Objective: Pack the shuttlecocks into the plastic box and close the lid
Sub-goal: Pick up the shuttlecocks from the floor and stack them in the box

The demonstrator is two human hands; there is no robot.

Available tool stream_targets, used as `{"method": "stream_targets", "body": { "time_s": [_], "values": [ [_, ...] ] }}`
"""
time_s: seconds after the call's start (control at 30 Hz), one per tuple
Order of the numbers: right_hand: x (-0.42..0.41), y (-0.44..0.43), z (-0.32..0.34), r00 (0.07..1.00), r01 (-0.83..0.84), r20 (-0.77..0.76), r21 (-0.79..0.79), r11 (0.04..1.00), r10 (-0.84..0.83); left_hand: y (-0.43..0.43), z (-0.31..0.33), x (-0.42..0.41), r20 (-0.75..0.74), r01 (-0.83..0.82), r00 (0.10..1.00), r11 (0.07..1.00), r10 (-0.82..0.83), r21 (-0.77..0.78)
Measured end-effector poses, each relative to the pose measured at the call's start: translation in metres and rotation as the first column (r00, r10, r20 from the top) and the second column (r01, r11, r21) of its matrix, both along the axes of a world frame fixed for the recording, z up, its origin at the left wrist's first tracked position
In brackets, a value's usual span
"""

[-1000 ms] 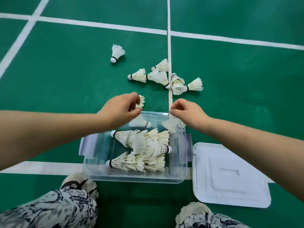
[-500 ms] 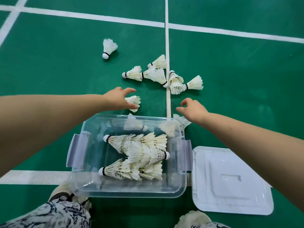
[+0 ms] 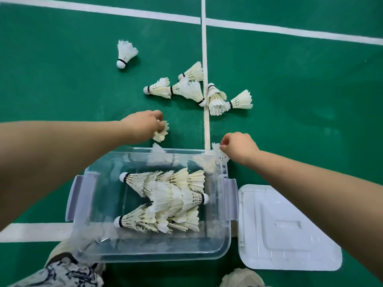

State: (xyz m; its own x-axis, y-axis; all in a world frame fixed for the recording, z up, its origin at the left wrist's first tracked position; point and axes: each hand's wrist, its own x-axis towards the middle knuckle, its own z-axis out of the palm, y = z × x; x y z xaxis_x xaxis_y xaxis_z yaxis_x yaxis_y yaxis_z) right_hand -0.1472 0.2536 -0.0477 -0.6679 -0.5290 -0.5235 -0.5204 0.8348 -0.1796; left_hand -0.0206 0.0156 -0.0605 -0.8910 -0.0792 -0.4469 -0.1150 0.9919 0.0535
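A clear plastic box point(image 3: 226, 214) stands open on the green floor, with several white shuttlecocks point(image 3: 165, 195) lying inside in rows. Its white lid point(image 3: 286, 230) lies flat to the right of it. My left hand point(image 3: 141, 126) is just beyond the box's far edge, fingers closed on a shuttlecock point(image 3: 161, 132). My right hand point(image 3: 238, 147) is at the box's far right corner, pinching the feathers of another shuttlecock point(image 3: 220, 154). One more shuttlecock point(image 3: 159, 150) lies against the far wall. Several loose ones point(image 3: 192, 90) lie further out, and a single one point(image 3: 124, 52) stands apart at the far left.
White court lines point(image 3: 205, 48) cross the green floor. My patterned trouser leg point(image 3: 62, 274) and shoes point(image 3: 242, 278) are at the near edge, close to the box's front.
Both hands moved away from over the box to the floor past its far edge and closed on shuttlecocks there. The view shifted so the box sits lower in frame.
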Motion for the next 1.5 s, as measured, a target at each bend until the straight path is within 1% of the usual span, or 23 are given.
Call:
{"method": "stream_targets", "body": {
  "time_s": [0.07,0.17,0.23,0.3,0.4,0.5,0.63,0.73,0.83,0.93,1.03,1.13,1.2,1.27,1.4,1.43,1.47,1.5],
  "values": [
    [-0.001,0.000,0.000,1.000,0.012,0.000,-0.005,1.000,-0.012,-0.002,0.003,0.001,-0.004,0.065,0.998,0.996,-0.066,-0.067],
    [0.000,0.000,0.001,1.000,0.005,-0.008,0.008,1.000,-0.005,-0.006,0.005,0.001,-0.033,0.057,0.998,0.993,-0.060,-0.102],
    [0.001,0.002,0.000,1.000,-0.003,-0.016,0.034,0.999,0.003,-0.007,0.006,0.003,-0.070,0.013,0.997,0.996,-0.019,-0.087],
    [0.004,0.005,0.000,1.000,-0.009,-0.025,0.059,0.998,0.010,-0.007,0.008,0.005,-0.143,-0.037,0.989,0.998,0.030,-0.051],
    [0.004,0.006,0.007,0.999,0.004,-0.051,0.043,0.999,-0.002,-0.006,0.012,0.009,-0.320,-0.092,0.941,0.994,0.106,0.060],
    [-0.001,0.003,0.022,0.995,0.063,-0.079,-0.053,0.997,-0.067,-0.002,0.032,0.011,-0.472,-0.099,0.866,0.983,0.162,0.156],
    [0.002,-0.003,0.053,0.976,0.122,-0.148,-0.238,0.963,-0.161,0.002,0.071,0.016,-0.622,-0.134,0.752,0.974,0.219,0.181],
    [0.010,-0.007,0.082,0.965,0.108,-0.181,-0.379,0.919,-0.188,0.009,0.098,0.027,-0.660,-0.138,0.717,0.973,0.226,0.183],
    [0.023,-0.012,0.109,0.968,0.032,-0.196,-0.520,0.854,-0.156,0.019,0.119,0.045,-0.664,-0.144,0.695,0.958,0.276,0.247],
    [0.039,-0.018,0.132,0.981,-0.039,-0.170,-0.631,0.775,-0.089,0.033,0.134,0.073,-0.628,-0.158,0.704,0.936,0.330,0.315],
    [0.057,-0.024,0.142,0.996,-0.067,-0.087,-0.683,0.727,0.011,0.043,0.137,0.108,-0.534,-0.266,0.746,0.913,0.397,0.309],
    [0.072,-0.029,0.144,0.991,-0.106,-0.011,-0.664,0.740,0.132,0.055,0.126,0.142,-0.379,-0.441,0.758,0.845,0.531,0.303],
    [0.080,-0.030,0.145,0.981,-0.119,0.038,-0.651,0.750,0.189,0.065,0.115,0.157,-0.270,-0.520,0.754,0.795,0.599,0.313],
    [0.086,-0.031,0.143,0.972,-0.130,0.066,-0.642,0.755,0.224,0.074,0.104,0.161,-0.194,-0.569,0.739,0.752,0.645,0.332],
    [0.093,-0.030,0.133,0.958,-0.164,0.090,-0.607,0.777,0.272,0.091,0.082,0.146,-0.100,-0.625,0.709,0.688,0.698,0.370],
    [0.093,-0.030,0.129,0.955,-0.168,0.098,-0.599,0.783,0.280,0.094,0.074,0.142,-0.062,-0.666,0.669,0.634,0.741,0.394],
    [0.093,-0.029,0.126,0.952,-0.171,0.105,-0.590,0.789,0.286,0.097,0.067,0.138,-0.015,-0.715,0.599,0.543,0.800,0.441],
    [0.092,-0.028,0.123,0.950,-0.173,0.113,-0.584,0.793,0.291,0.099,0.059,0.134,0.044,-0.752,0.511,0.422,0.858,0.507]
  ]
}}
